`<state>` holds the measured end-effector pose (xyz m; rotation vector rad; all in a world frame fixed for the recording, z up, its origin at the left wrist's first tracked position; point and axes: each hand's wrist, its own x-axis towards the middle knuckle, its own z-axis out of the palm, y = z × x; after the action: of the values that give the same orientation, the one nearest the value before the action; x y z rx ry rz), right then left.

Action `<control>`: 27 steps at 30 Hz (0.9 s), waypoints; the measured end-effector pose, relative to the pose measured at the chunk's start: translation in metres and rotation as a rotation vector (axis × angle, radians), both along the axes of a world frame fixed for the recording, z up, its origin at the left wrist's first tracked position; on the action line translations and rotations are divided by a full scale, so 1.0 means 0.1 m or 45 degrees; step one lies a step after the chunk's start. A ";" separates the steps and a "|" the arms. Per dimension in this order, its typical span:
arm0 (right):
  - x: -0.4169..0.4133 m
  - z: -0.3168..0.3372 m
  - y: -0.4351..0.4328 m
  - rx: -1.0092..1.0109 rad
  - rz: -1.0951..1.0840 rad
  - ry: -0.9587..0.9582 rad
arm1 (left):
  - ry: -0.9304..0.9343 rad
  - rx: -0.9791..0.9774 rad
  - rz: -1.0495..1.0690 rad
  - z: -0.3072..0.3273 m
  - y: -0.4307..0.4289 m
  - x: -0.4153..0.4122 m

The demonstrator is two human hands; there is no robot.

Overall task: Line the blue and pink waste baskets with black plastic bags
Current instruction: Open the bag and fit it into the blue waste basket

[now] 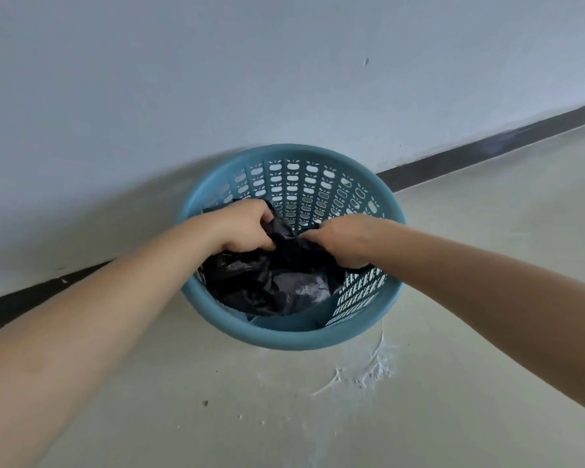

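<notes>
Blue waste basket (286, 337), round, of perforated plastic with a smooth solid rim and rows of small cut-out openings down the wall. Upright on the floor, close against the wall behind. Black plastic bag (277, 282), thin, glossy and heavily crumpled, bunched inside the basket. Most of the bag low in the left and near part of the interior; upper folds gathered toward the centre at rim height. Far and right inner wall uncovered, openings visible. Bag not spread over the rim at any point.
</notes>
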<state>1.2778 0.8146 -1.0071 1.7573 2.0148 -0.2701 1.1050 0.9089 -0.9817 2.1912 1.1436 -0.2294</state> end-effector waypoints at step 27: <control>0.15 0.65 -0.55 0.894 0.108 0.060 | -0.532 -0.227 0.522 0.39 -0.46 -0.27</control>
<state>1.2932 0.7596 -0.9425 2.0449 2.3886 0.4905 1.0782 0.8634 -0.9430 1.6963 1.2389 0.2805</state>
